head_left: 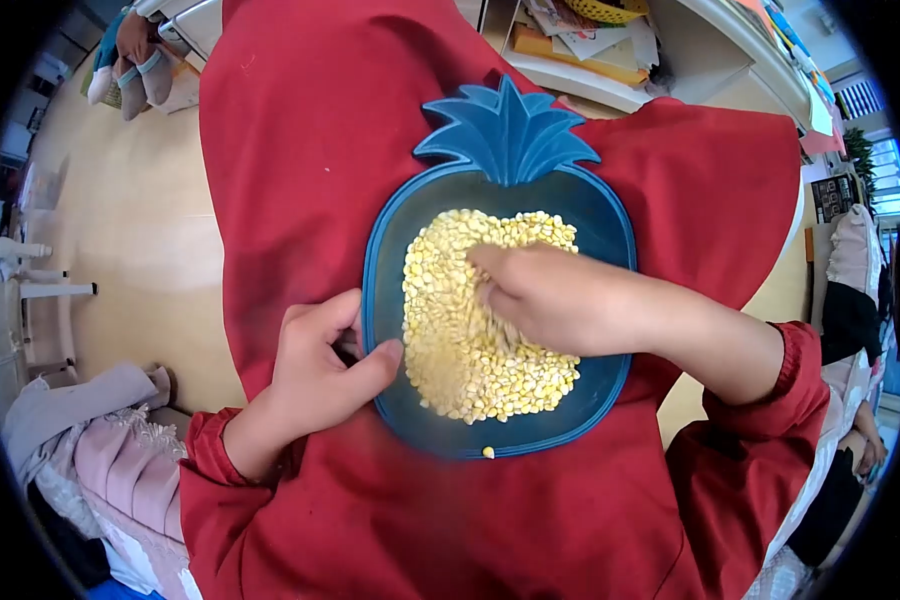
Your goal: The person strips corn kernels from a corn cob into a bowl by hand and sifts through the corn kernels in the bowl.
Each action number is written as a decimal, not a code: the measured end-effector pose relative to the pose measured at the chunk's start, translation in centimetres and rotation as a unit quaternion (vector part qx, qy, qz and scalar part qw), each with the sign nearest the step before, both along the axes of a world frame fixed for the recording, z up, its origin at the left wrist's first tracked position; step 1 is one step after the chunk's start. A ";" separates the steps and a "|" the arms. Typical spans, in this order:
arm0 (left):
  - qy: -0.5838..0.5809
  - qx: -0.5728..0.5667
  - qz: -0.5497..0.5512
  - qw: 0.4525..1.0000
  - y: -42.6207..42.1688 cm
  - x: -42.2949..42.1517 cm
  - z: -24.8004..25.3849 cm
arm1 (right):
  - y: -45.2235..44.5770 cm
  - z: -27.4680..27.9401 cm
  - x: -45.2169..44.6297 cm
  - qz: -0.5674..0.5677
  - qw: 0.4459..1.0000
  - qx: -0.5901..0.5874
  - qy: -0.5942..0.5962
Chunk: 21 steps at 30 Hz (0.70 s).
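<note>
While the left hand (pixel 315 360) grips the blue tray (pixel 600 225) at its rim, the right hand (pixel 560 305) stirs the corn kernels (pixel 525 385) inside, hold unclear; more stirring likely needs a steady rim. Tray sits on red cloth (pixel 300 200); pale floor (pixel 145 200), cluttered shelf (pixel 570 90) beyond.

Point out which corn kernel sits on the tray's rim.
The lone kernel at the near edge of the tray; the others lie massed in the pile.
</note>
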<state>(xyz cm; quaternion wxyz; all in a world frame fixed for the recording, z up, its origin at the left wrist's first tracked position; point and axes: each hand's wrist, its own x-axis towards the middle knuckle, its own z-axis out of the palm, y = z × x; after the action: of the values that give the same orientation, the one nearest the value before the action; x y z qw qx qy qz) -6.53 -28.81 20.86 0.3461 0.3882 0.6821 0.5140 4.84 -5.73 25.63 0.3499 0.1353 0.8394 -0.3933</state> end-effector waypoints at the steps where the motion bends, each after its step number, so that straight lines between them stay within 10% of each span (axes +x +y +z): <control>1: 0.004 -0.001 0.001 1.000 -0.1 0.0 -0.1 | -0.2 0.0 0.3 0.000 0.998 -0.054 -0.017; 8: -0.012 0.000 0.001 1.000 0.2 0.0 -0.4 | 1.6 2.2 2.0 -0.013 0.964 -0.237 0.123; 18: -0.031 -0.028 -0.005 0.999 0.2 -0.4 -0.9 | 1.7 -4.6 1.4 0.030 0.937 0.119 0.327; 21: -0.007 -0.017 -0.006 1.000 0.3 -0.4 -1.0 | -0.4 -1.7 0.4 -0.027 0.992 -0.119 0.036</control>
<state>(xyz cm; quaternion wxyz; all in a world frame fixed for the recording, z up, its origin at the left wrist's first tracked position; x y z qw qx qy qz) -6.91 -28.49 19.86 0.3609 0.3823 0.6861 0.5029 5.20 -6.15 23.98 0.3227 0.1012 0.7946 -0.5043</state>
